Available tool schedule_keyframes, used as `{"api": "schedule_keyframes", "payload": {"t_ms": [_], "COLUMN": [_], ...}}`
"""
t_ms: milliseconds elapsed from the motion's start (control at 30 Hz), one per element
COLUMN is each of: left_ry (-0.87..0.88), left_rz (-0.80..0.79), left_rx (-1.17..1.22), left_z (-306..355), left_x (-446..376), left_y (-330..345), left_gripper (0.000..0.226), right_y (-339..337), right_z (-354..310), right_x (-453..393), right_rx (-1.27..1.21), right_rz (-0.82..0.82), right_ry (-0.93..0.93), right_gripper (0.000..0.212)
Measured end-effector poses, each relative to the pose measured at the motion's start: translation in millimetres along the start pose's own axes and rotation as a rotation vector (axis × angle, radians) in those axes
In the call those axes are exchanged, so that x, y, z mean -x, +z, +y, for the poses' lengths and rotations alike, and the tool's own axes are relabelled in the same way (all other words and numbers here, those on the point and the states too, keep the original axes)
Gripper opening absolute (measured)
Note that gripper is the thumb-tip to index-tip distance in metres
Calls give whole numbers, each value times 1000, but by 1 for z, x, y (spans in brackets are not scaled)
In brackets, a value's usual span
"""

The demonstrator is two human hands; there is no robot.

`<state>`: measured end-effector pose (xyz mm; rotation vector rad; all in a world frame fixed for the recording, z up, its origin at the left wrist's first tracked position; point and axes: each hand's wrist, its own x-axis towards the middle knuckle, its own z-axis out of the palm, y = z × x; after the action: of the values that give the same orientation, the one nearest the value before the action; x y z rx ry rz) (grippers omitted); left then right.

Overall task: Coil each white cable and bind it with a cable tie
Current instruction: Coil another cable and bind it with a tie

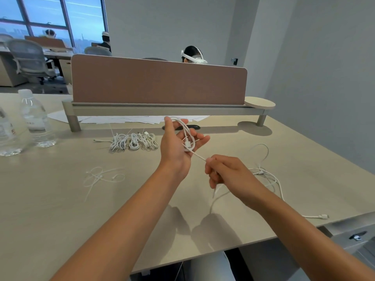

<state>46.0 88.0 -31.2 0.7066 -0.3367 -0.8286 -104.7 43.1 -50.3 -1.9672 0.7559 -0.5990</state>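
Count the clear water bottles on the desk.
2. One water bottle stands upright near the desk's far left edge; a second bottle stands just left of it, cut off by the frame. More may be out of view.

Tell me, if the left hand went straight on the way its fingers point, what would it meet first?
Probably the desk divider. The left hand, wound with cable, points up and away over the desk. Nothing shows in between, but depth is unclear.
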Motion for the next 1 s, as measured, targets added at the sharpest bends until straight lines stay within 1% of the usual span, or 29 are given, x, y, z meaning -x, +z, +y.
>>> {"api": "schedule_keyframes", "payload": {"t_ms": [100, 167, 233, 300, 400, 467, 533, 667, 800, 867, 933, 1000], "left_ry": [-3, -6, -4, 7, 24, 30, 19, -29, -58, -49, -20, 5], "left_rz": [-29, -39, -44, -66, -91, -99, -92, -48, -70, -95, -109, -95], "left_rx": [-65, -97, -147, -202, -355, -423, -441, -484, -526, -558, -591, -598], "left_z": [2, 2, 2, 3, 1, -1, -3, -6, -5, -6, -7, -7], "left_x": [2, 3, 4, 5, 6, 6, 6, 6, 9, 11, 13, 12], "left_y": [-1, -2, -2, -3, -2, -1, 0, 1, 2, 4, 6, 6], "left_gripper": [52, 50, 49, 48, 51, 52, 51, 54, 55, 55, 52, 52], "right_y": [-8, -15, -18, -18, -17, -16, -15, -11, -8, -7, -6, -9], "right_z": [-8, -18, -30, -41, -55, -63, -68, -70, -66, -66, -65, -66], "right_x": [-2, -5, -7, -11, -17, -20, -22, -23, -26, -29, -32, -32], "right_rx": [62, 174, 332, 504, 733, 830, 901, 1079, 1230, 1260, 1245, 1173], "right_rz": [95, 148, 172, 194, 221, 234, 239, 203, 121, 117, 136, 166], "right_ry": [2, -35, -92, -128, -131, -145, -170, -268, -359, -374, -377, -377], "right_gripper": [29, 23, 20, 20, 23, 24, 26, 30, 24, 25, 25, 24]}}
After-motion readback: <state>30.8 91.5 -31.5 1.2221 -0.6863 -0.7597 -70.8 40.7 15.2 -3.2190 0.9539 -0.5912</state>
